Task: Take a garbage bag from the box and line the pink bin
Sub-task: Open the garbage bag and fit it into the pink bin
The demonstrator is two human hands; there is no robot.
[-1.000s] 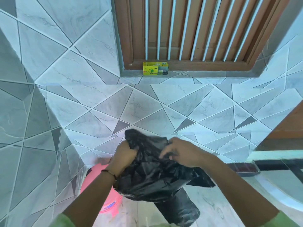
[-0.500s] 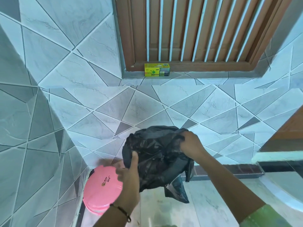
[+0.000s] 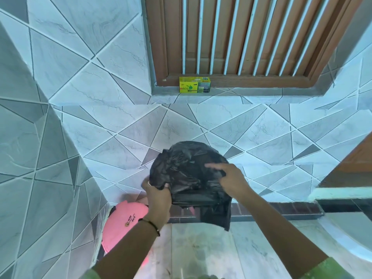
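Note:
A crumpled black garbage bag (image 3: 189, 172) hangs in the air in front of me, puffed out at the top. My left hand (image 3: 158, 198) grips its lower left edge. My right hand (image 3: 233, 180) pinches folds on its right side. Below and to the left, the pink bin (image 3: 122, 222) stands on the floor in the corner, its lid shut, partly hidden behind my left forearm. The yellow and green bag box (image 3: 194, 84) rests on the window ledge, far above the bag.
Tiled walls close in on the left and ahead. A brown barred window (image 3: 241, 37) sits above the ledge. A white basin rim (image 3: 346, 234) and a brown door edge (image 3: 350, 164) lie to the right. A dark tile skirting (image 3: 281, 210) runs along the floor.
My left hand rose from under the bag to grip its lower left edge. The bag puffed up and shifted right; my right hand slid down its right side.

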